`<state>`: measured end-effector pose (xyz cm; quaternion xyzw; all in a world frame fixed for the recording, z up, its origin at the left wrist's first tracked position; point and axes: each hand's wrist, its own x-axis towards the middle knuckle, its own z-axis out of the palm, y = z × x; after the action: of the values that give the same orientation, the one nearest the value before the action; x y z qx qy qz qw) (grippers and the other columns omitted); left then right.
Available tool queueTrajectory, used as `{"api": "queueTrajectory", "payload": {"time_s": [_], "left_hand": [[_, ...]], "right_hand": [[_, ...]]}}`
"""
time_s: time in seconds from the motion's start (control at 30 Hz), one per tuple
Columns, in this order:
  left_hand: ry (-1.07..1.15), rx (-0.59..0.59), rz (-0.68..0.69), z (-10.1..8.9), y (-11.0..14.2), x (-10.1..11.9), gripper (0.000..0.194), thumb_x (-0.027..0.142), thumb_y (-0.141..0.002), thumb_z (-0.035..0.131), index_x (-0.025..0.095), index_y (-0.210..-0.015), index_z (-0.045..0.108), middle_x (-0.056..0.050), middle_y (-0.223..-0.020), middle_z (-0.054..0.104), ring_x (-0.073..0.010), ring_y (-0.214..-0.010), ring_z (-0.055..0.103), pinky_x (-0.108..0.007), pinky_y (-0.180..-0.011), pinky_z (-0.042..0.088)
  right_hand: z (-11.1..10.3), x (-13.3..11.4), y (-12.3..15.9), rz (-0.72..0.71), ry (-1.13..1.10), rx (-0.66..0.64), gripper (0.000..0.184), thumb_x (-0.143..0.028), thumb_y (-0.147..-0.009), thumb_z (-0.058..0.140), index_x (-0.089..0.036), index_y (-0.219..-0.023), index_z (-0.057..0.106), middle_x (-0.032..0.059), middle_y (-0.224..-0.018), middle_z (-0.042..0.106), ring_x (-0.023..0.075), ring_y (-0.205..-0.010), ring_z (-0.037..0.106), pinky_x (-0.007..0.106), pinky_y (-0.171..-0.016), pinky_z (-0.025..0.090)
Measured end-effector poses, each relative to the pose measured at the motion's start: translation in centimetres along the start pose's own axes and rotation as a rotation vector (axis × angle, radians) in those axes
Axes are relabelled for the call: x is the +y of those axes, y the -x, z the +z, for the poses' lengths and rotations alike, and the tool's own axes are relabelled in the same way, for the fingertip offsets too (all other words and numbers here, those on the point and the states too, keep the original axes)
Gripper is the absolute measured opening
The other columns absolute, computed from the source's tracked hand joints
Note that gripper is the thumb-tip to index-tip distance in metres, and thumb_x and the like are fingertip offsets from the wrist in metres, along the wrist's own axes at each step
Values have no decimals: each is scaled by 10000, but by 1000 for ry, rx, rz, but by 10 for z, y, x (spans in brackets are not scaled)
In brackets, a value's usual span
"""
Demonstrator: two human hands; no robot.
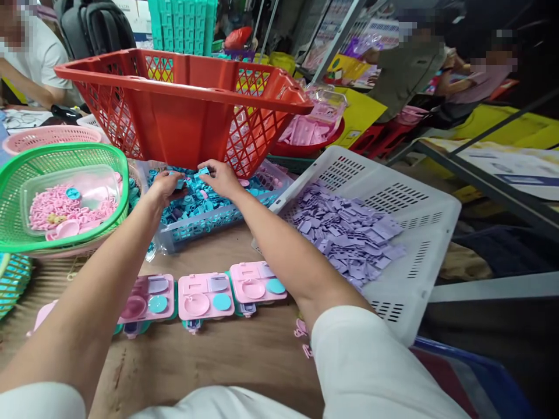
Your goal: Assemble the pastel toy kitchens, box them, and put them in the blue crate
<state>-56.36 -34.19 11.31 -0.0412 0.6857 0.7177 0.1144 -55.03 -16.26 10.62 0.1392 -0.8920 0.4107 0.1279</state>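
Observation:
Both arms reach forward to a clear plastic bin (209, 220) filled with small blue plastic parts (194, 203). My right hand (223, 179) pinches a small blue plastic piece (203, 172) between thumb and fingers, just above the pile. At the bin's left side my left hand (164, 186) is closed, its fingertips around a blue plastic piece (179, 181) that is partly hidden. Nearer to me, pink plastic toy panels (206, 295) lie in a row on the brown table (209, 361), each with a round blue disc and a lilac piece. My left forearm covers part of the row.
A tall red basket (183, 122) stands behind the bin. On the right, a white crate (430, 233) holds lilac flat parts (345, 233). At left, a green basket (65, 152) contains a clear tub of pink pieces (56, 203). Small pink bits (300, 327) lie by my right elbow. Other people sit beyond.

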Motion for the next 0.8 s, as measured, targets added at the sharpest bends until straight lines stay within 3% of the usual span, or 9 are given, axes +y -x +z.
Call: {"api": "queueTrajectory", "payload": {"time_s": [0.07,0.13,0.27,0.33,0.43,0.5,0.6,0.7,0.8], "left_hand": [[48,12,1,5,7,4,230,344,-895,736,169,-819,607,36,-620,604,-110,-556,608,-290,-637,586],[85,-59,9,10,14,7,308,422,-830,816,156,-835,661,0,-704,648,-127,-622,641,-285,-641,599],[132,-172,68,12,21,10,340,314,-666,945,135,-758,671,2,-709,648,-102,-622,612,-210,-575,561],[145,-110,104,10,19,9,309,240,-643,942,135,-738,667,13,-679,643,-90,-593,587,-185,-530,522],[233,84,145,5,10,8,223,188,-698,872,146,-731,655,18,-680,649,-95,-598,593,-193,-538,511],[311,184,158,2,4,8,195,187,-733,833,159,-746,641,18,-713,664,-105,-642,622,-204,-576,530],[383,223,180,-2,-3,6,181,187,-760,809,171,-802,634,12,-779,689,-113,-718,661,-202,-628,549],[401,226,182,-4,-6,5,178,199,-776,808,186,-825,638,13,-798,693,-116,-751,675,-204,-657,557],[399,216,171,-5,-6,6,136,193,-787,790,195,-841,665,11,-804,700,-123,-753,678,-212,-672,560]], "right_hand": [[2,-2,-1,5,-106,14,369,-219,-938,567,-82,-1260,681,111,-1173,759,196,-1063,706,309,-976,543],[4,-5,0,-56,-182,15,351,-240,-976,519,-123,-1256,696,91,-1228,751,183,-1143,691,305,-1040,516],[9,-12,0,-134,-256,-25,365,-244,-1021,451,-152,-1251,719,75,-1381,693,172,-1332,597,313,-1174,416],[11,-13,0,-50,-331,-38,437,-277,-1064,359,-132,-1349,657,94,-1465,633,170,-1351,584,328,-1143,455],[13,-10,1,84,-363,-83,508,-339,-1101,246,-172,-1477,544,95,-1468,624,179,-1283,628,357,-1030,541],[14,-10,3,42,-210,-221,436,-364,-1071,412,-195,-1426,601,83,-1358,695,198,-1228,652,362,-1032,533],[15,-13,8,-39,170,-404,351,-261,-926,682,-173,-1262,726,96,-1201,759,255,-1190,670,374,-1072,493],[13,-20,11,127,430,-252,357,-216,-921,662,-172,-1270,724,143,-1234,747,324,-1210,668,420,-1051,498],[9,-28,13,278,510,-151,370,-322,-1005,546,-173,-1312,691,177,-1255,729,365,-1225,657,468,-1039,501]]}}
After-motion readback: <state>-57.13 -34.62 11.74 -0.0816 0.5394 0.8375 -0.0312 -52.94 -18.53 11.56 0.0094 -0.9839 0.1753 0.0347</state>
